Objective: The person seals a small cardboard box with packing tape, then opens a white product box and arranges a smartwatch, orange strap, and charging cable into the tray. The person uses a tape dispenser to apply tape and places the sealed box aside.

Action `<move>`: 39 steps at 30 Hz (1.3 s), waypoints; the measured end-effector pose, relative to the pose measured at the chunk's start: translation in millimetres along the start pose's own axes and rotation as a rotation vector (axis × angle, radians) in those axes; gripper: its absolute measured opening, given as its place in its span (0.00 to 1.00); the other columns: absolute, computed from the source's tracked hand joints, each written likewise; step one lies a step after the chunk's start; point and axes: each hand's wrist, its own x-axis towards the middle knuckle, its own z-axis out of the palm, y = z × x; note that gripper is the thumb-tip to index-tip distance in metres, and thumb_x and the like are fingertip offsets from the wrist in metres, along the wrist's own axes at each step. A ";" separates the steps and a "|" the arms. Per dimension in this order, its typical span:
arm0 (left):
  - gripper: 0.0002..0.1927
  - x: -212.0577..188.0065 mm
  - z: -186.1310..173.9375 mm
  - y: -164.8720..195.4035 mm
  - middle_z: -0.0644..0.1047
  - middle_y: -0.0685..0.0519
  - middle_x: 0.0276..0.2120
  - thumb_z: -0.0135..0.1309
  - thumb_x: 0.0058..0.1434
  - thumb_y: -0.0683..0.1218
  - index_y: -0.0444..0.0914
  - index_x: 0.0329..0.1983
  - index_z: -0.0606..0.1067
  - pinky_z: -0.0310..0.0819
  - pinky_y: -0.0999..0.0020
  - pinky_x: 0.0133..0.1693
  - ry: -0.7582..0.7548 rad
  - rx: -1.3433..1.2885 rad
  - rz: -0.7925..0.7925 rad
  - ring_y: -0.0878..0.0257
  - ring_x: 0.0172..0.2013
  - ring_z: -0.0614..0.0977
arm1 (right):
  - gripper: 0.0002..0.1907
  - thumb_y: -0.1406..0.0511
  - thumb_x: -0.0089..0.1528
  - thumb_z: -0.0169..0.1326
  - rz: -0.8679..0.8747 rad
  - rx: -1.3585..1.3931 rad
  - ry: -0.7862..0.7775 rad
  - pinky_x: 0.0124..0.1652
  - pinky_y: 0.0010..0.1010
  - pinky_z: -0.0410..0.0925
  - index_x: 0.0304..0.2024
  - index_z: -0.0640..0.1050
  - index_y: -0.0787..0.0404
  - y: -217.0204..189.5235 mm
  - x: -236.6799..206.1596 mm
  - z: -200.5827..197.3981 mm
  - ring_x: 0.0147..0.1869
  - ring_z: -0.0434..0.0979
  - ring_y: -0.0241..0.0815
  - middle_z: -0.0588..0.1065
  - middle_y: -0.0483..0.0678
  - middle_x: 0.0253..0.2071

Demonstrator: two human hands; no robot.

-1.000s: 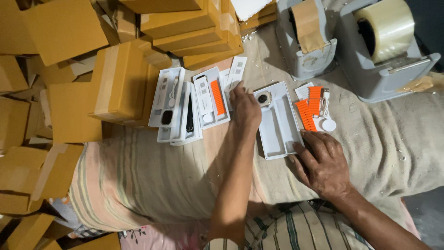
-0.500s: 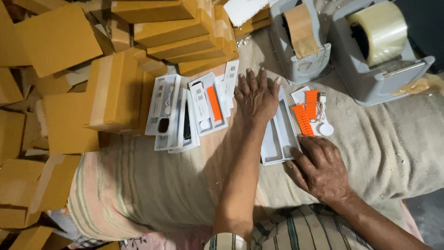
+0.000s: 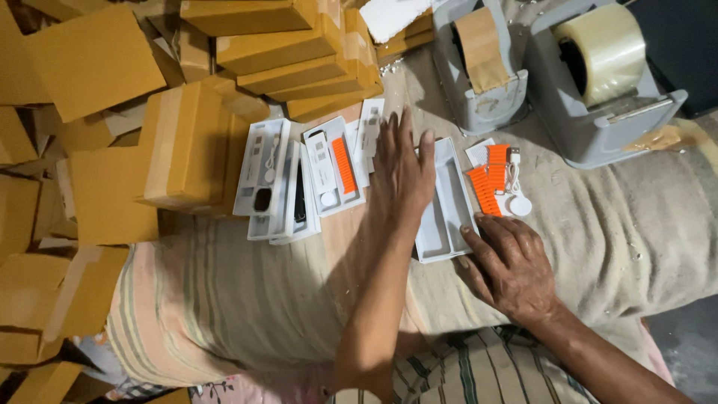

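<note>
The left hand (image 3: 402, 168) lies flat, fingers spread and gripping nothing, its palm over the left edge of an empty white plastic tray (image 3: 449, 206). The right hand (image 3: 510, 262) rests slack on the burlap cloth (image 3: 636, 239), holding nothing, with its fingertips (image 3: 470, 233) touching the tray's near right corner. The tray sits mid-cloth, long side running away from the person.

Just right of the tray lie orange watch straps (image 3: 486, 183) and a white round charger with its cable (image 3: 517, 200), touching each other and close to the tray's right edge. Left of the left hand stand filled white trays (image 3: 299, 179), one showing an orange strap, packed edge to edge. Beyond them, yellow cardboard boxes (image 3: 187, 142) crowd the cloth's left edge and far side. Two grey tape dispensers (image 3: 591, 120) take up the far right corner, one with brown tape, one with clear.

Open room is along the near edge of the cloth and across its right part, below the dispensers; the left side is hemmed in.

Compared with half a second ago, the left hand sits slightly further left off the tray, uncovering more of its compartments; the right hand has crept up to the tray's corner.
</note>
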 end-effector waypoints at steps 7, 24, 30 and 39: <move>0.21 -101.6 -51.8 73.8 0.69 0.40 0.64 0.37 0.79 0.50 0.33 0.63 0.72 0.63 0.50 0.69 0.224 -0.414 0.153 0.43 0.68 0.69 | 0.23 0.63 0.61 0.60 -0.049 0.162 0.110 0.59 0.50 0.66 0.55 0.73 0.67 11.4 -4.4 -9.6 0.61 0.70 0.59 0.71 0.59 0.60; 0.23 -43.4 -10.3 146.7 0.64 0.53 0.19 0.55 0.74 0.52 0.31 0.28 0.70 0.61 0.67 0.26 -0.020 -0.853 -0.156 0.69 0.24 0.63 | 0.31 0.56 0.68 0.56 0.838 0.297 -0.141 0.58 0.44 0.65 0.66 0.69 0.72 199.3 103.6 -129.2 0.61 0.75 0.54 0.77 0.61 0.53; 0.32 56.0 53.9 172.8 0.73 0.48 0.11 0.52 0.66 0.64 0.35 0.17 0.78 0.67 0.61 0.25 -0.153 -0.659 -0.259 0.60 0.15 0.75 | 0.36 0.60 0.61 0.61 0.940 0.458 -0.293 0.56 0.41 0.66 0.68 0.69 0.72 223.7 122.2 -114.8 0.59 0.75 0.52 0.77 0.61 0.54; 0.30 87.1 93.4 166.9 0.77 0.50 0.12 0.58 0.58 0.64 0.34 0.18 0.80 0.71 0.61 0.24 -0.186 -0.779 -0.260 0.60 0.16 0.80 | 0.37 0.70 0.57 0.64 0.904 0.426 -0.240 0.35 0.33 0.69 0.67 0.67 0.77 196.6 152.0 -124.1 0.40 0.82 0.47 0.81 0.63 0.42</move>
